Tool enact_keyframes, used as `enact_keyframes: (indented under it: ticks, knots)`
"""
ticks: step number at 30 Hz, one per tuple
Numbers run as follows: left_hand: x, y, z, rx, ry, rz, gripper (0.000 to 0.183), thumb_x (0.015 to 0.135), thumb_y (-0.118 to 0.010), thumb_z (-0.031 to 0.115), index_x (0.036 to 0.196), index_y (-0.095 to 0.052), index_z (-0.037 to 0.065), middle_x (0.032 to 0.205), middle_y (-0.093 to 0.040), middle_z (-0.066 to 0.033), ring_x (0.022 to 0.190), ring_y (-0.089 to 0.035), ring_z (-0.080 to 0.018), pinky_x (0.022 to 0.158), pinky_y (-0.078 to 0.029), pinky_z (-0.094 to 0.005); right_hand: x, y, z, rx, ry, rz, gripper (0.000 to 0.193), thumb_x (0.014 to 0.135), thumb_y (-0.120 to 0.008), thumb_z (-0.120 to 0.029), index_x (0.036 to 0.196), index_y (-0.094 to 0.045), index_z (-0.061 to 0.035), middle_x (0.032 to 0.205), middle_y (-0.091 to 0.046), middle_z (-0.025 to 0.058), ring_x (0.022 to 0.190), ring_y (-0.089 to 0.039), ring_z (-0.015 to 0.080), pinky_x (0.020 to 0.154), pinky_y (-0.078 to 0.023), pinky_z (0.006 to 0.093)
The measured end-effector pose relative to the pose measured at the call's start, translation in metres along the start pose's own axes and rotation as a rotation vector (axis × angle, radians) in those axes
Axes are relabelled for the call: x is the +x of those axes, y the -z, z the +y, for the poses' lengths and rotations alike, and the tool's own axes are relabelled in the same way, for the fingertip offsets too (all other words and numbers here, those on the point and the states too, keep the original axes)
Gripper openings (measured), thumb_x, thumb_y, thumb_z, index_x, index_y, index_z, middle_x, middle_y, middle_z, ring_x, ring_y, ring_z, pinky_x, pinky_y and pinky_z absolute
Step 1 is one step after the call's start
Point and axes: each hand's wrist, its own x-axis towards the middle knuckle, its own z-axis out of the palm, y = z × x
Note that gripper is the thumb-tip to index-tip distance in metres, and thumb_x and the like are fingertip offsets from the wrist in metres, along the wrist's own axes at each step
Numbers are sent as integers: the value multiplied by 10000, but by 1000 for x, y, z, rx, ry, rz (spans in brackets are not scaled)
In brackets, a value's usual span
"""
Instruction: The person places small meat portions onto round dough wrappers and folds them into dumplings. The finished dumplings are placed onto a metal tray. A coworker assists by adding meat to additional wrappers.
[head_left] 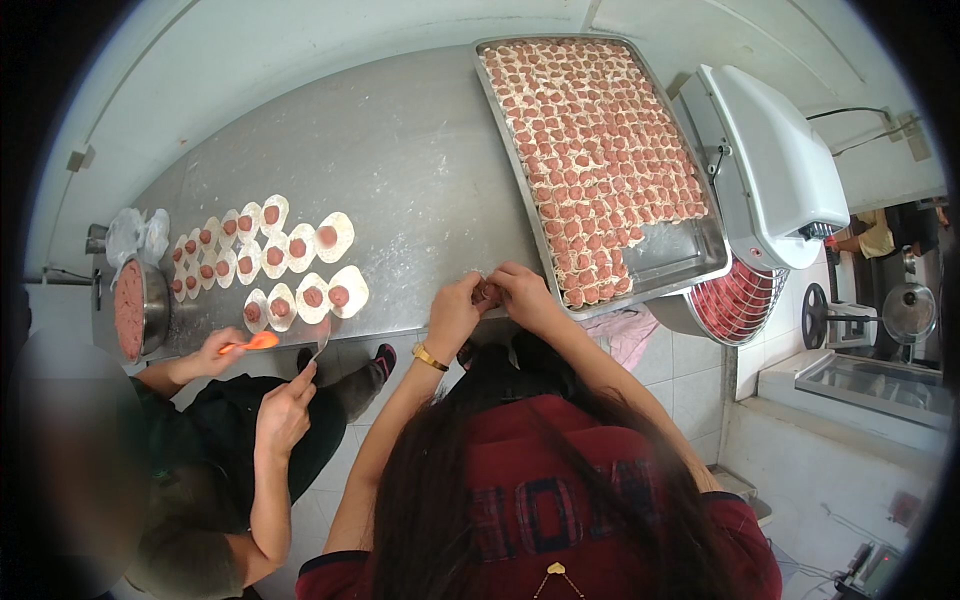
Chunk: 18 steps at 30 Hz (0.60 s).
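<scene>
My left hand (459, 308) and my right hand (526, 297) meet at the table's near edge. Both are closed around a small meat-filled dumpling (487, 293), partly hidden by my fingers. To the right, a large metal tray (672, 250) holds many open-topped dumplings (590, 170) in close rows, with bare metal at its near right corner. On the left, round dough wrappers (345, 285) lie in rows, each with a lump of pink meat filling (339, 297).
At my left a co-worker's hands hold an orange spoon (262, 341) and a metal utensil (321, 345). A metal bowl (157, 310) of meat filling and plastic bags (140, 235) stand at the table's left end. Beyond the tray stands a white mixer (770, 150) with a wire guard (745, 300).
</scene>
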Motion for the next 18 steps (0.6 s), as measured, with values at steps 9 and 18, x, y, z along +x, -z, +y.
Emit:
enact_keyframes:
  ticks: [9, 18]
  knots:
    - [-3, -4, -1, -79, -7, -10, 241, 727, -726, 54, 927, -597, 15, 792, -672, -121, 713, -669, -241, 650, -518, -322, -5, 0, 1, -123, -62, -11, 218, 701, -576, 24, 915, -605, -10, 889, -562, 160, 861, -572, 377, 744, -472, 442]
    - [-2, -4, -1, -82, 4, 25, 241, 739, -712, 35, 950, -597, 19, 784, -663, -133, 719, -666, -259, 660, -514, -333, -6, -1, 2, -169, -77, 95, 288, 694, -556, 45, 974, -609, 4, 910, -557, 161, 902, -565, 372, 776, -467, 441]
